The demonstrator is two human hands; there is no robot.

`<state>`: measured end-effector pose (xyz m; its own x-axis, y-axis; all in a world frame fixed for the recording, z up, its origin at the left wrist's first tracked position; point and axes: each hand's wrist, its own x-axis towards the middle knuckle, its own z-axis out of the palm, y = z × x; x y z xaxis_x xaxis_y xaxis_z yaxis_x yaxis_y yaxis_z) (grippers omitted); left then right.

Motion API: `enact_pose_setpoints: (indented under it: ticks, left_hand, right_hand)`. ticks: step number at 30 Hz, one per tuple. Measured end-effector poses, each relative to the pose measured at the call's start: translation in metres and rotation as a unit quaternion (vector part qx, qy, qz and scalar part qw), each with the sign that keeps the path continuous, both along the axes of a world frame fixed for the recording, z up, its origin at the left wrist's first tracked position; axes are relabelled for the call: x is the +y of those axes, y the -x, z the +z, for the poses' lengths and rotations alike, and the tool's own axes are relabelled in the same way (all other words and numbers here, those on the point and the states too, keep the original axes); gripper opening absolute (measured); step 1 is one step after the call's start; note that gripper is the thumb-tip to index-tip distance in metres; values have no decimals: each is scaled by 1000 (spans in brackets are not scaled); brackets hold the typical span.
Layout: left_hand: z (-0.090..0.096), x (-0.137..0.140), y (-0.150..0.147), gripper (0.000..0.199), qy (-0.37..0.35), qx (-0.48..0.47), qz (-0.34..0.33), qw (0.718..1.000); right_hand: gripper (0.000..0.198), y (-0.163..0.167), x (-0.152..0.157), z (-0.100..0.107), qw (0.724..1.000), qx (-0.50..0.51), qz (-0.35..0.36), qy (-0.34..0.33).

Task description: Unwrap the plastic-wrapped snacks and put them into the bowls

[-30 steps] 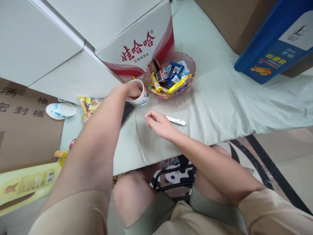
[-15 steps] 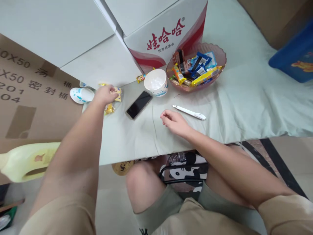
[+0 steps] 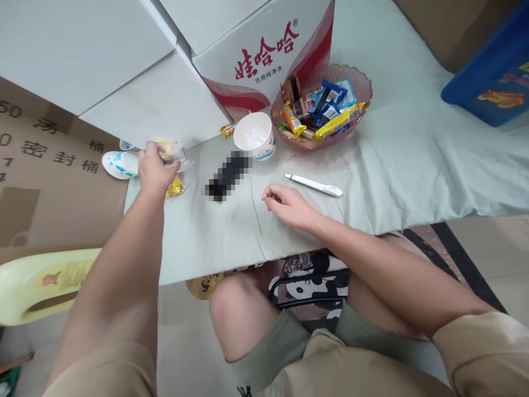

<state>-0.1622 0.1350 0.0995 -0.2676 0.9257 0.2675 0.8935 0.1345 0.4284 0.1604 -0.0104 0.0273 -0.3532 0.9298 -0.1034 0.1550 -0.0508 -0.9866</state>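
While the left hand [image 3: 156, 168] has a clear-and-yellow snack packet [image 3: 171, 151] gripped between thumb and fingers at the left end of the cloth [image 3: 219, 237], the right hand [image 3: 289, 205] just rests there, loosely curled. Can't tell if anything's tucked in it. The packet is held from above, probably because that's the easy way to grab something floppy lying flat. Another yellow packet [image 3: 176, 186] sits just below it.

The white utility knife [image 3: 314, 184] lies flat near the right hand, clear of the fingers, which seems sensible.

Containers: the printed paper cup [image 3: 264, 151] stands mouth up, with something pale and shiny inside, too vague to name. Just beside it, the pink scalloped bowl [image 3: 359, 82] is piled with wrapped snacks [image 3: 328, 105], its raised sides presumably keeping the heap together. Another paper cup [image 3: 119, 164] lies tipped on its side, contents hidden.
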Motion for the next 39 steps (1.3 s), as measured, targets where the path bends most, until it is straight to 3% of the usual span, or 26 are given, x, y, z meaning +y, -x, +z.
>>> enact_pose_setpoints:
  ticks: [2,5,7,11,14,18,20,23,26,30,35,39]
  left_hand:
    - [10,-16,-10,63,-39,-110,-20,993]
    - [7,-53,-44,66,-41,-322,-93,941]
    - [-9,-82,-75,65,-14,-383,-144,912]
    - [-55,-126,-136,59,80,-442,-153,880]
    - [-84,-138,-159,65,117,-482,-158,854]
    - [-102,-136,-158,85,87,-464,-195,860]
    - [-103,-134,-153,94,63,-442,-215,868]
    - [-102,-131,-148,101,35,-418,-218,881]
    - [-104,-127,-145,99,24,-384,-208,899]
    - [-110,-125,-142,96,25,-353,-209,912]
    - [-111,-133,-143,91,41,-364,-242,899]
    - [-112,-137,-139,81,31,-398,-225,889]
  right_hand:
    - [11,0,-1,1,1000,4,-1,-7]
    - [12,-4,-1,2,999,13,-34,-25]
    - [22,-7,0,2,996,33,-74,-35]
    - [43,-13,5,-3,993,53,-103,-34]
    - [40,-24,8,-8,989,-34,-115,-87]
    - [32,-51,11,-14,932,-267,-152,-191]
    - [34,-64,11,-20,903,-350,-153,-198]
    - [31,-80,11,-29,884,-406,-121,-198]
    - [21,-88,10,-32,880,-408,-108,-215]
    - [34,-81,7,-18,894,-369,-128,-218]
    - [42,-49,-2,-4,921,-306,-33,-238]
    - [37,-44,0,-12,914,-331,-27,-232]
